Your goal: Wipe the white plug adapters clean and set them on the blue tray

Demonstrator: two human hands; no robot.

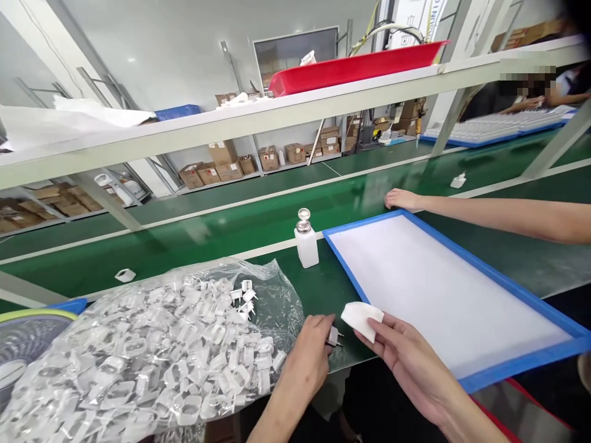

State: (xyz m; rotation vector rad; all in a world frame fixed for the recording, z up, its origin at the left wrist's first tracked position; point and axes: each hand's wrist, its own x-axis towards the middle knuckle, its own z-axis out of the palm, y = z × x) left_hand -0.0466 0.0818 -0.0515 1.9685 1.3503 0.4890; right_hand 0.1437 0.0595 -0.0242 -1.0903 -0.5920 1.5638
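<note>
Near the bench's front edge, my left hand is closed around a small white two-pin plug, its metal pins pointing right. My right hand pinches a folded white wipe between thumb and fingers, a short gap from the plug. To the left of my left hand, a clear plastic bag lies spread with a heap of white plastic plug parts. A white pump bottle with a metal top stands upright beyond both hands.
A blue-framed tray with a white surface lies at right. Past its far corner rests another person's hand. The green conveyor belt carries a white part. A red tray sits on the overhead shelf; a basket stands far left.
</note>
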